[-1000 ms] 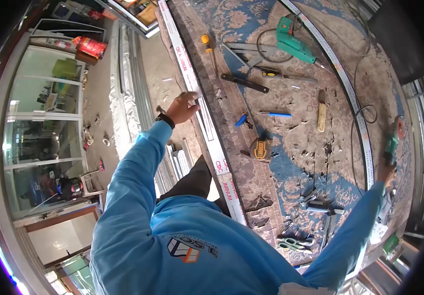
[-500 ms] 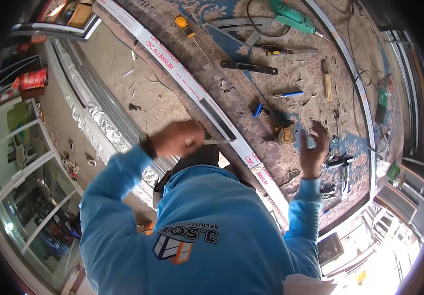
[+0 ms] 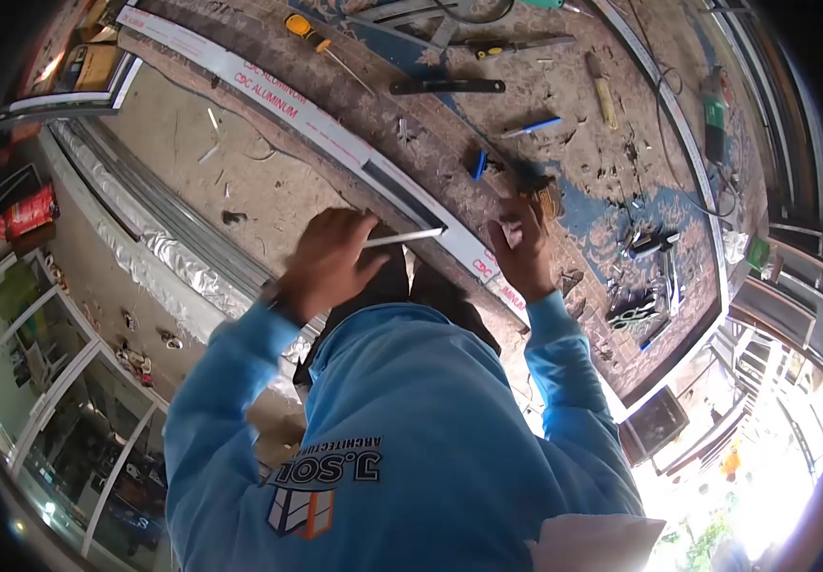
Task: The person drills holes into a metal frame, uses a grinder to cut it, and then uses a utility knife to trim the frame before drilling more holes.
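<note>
Profile (image 3: 335, 141) along table (image 3: 526, 95) edge, screwdriver (image 3: 321, 42) behind, pen (image 3: 534, 126) farther right

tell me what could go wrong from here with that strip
The thin strip in the left hand could bend or slip, as it is gripped near one end only. Its far end, close to the slot, might scratch the metal bar. The right hand could knock the tape measure beside it.

1. Long, straight profile (image 3: 321, 132): white film with red "CDC ALUMINUM" lettering; lies slantwise along the near edge of the surface (image 3: 555, 91).
2. Narrow dark rectangle (image 3: 402, 195): set lengthwise in the profile's white face, sharp-edged.
3. Thin white strip (image 3: 407, 235): nearly straight, slightly tilted, one end at the left hand (image 3: 329, 257), the other by the rectangle's lower end.
</note>
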The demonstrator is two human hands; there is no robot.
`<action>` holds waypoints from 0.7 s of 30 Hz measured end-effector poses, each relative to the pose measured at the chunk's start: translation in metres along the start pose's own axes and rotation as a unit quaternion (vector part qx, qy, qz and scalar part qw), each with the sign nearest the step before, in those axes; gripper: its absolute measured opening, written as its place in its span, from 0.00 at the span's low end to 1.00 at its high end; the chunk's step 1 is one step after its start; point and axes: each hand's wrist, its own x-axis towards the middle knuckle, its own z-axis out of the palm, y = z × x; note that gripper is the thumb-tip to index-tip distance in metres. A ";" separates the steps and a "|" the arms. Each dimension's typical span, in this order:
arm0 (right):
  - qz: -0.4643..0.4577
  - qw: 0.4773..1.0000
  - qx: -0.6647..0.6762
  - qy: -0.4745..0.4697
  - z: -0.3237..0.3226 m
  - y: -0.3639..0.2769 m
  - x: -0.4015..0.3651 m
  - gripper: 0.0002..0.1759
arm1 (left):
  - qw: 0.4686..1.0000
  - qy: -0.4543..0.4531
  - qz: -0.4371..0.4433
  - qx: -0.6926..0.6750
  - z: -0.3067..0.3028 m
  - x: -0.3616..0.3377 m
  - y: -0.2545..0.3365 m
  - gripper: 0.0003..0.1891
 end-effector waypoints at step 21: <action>0.061 0.994 0.048 0.076 -0.027 0.043 -0.097 0.23 | 0.979 0.178 -0.063 -0.074 0.027 -0.035 -0.030 0.17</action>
